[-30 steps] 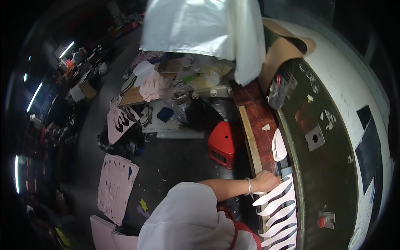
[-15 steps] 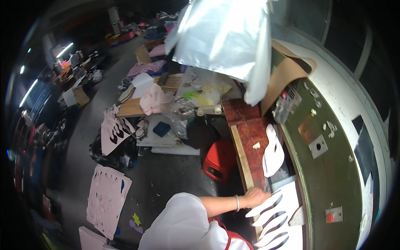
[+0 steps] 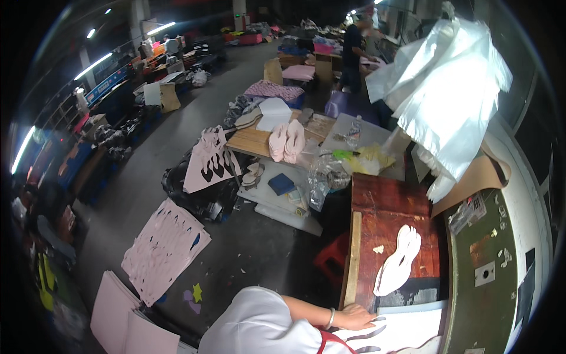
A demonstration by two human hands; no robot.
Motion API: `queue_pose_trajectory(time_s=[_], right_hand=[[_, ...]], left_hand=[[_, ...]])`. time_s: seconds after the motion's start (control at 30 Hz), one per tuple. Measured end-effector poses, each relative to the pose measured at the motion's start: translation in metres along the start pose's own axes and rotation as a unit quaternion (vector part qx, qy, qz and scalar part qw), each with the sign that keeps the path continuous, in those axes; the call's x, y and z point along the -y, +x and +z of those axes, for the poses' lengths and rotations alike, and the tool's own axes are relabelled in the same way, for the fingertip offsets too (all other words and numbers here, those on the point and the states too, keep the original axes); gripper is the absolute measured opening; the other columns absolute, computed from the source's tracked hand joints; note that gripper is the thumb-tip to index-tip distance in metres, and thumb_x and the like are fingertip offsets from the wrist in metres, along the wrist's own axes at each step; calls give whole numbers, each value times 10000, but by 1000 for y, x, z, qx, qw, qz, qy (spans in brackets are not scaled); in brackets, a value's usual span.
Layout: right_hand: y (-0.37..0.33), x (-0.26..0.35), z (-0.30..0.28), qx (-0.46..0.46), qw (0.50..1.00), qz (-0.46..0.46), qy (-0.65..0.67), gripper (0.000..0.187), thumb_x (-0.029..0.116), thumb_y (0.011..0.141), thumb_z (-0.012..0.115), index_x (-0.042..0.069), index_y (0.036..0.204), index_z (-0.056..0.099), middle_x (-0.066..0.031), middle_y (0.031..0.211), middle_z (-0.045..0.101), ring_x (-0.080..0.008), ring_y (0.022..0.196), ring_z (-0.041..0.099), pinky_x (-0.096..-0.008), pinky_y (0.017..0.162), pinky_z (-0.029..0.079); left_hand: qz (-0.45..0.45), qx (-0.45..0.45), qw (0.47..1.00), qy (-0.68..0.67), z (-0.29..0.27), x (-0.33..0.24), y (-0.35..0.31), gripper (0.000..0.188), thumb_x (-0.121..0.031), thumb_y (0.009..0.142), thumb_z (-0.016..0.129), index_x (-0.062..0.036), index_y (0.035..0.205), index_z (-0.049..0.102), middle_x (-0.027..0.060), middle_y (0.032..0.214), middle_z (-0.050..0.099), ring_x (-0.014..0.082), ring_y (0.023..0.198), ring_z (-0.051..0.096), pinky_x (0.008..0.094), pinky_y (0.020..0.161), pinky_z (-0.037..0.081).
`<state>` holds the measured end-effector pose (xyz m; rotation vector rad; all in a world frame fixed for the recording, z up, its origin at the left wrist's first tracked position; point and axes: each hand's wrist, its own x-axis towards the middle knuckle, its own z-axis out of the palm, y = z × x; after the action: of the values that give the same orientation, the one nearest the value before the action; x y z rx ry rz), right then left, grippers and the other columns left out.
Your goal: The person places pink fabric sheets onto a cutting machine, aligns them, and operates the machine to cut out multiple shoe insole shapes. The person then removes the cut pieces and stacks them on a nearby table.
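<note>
My left hand (image 3: 355,317), with a bracelet on its wrist, reaches across from the lower middle. Its fingers are closed on the edge of a white sheet (image 3: 415,321) with dark curved cut-outs, lying on the work surface. Fine finger detail is lost in the glare. Just beyond the sheet, a pair of white sole-shaped pieces (image 3: 396,265) lies on the red-brown board (image 3: 368,206). A pale curved piece (image 3: 425,347) shows at the bottom edge, by the sheet. No part of my right hand is visible.
A green machine panel (image 3: 471,277) borders the right side; plastic bags (image 3: 448,88) hang above it. Pink sole pieces (image 3: 287,141) rest on a wooden table beyond. Pink cut-out sheets (image 3: 165,251) lie on the floor at left, near a red stool (image 3: 332,256). Another person (image 3: 354,53) stands far back.
The view has swung, so the room's far end and a person now show. My left hand stays at the sheet, and less of the cut-outs is in view.
</note>
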<state>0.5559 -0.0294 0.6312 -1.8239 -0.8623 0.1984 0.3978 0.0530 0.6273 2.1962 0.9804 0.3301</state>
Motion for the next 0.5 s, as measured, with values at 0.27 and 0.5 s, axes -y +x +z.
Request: queue_pose_trajectory(time_s=[0.27,0.5], right_hand=[[-20,-27,-125,-140,923,221,283,851,73,735,742,122,1440,268,-173,1155,594,-230,938,610,-298,802,516],[-44,-14,-180,-125,971,100,-178,912,179,544,786,87,1348,367,-212,1283,407,-380,1207,388,-465,1014,364]], left_hand=[[-41,70,994,78,-3,27,-42,350,-368,929,417,-99,856,629,171,709,646,359,675,652,500,585,489],[52,-29,994,96,-10,19,-46,279,-297,918,541,-71,754,527,162,592,566,388,552,571,497,509,426]])
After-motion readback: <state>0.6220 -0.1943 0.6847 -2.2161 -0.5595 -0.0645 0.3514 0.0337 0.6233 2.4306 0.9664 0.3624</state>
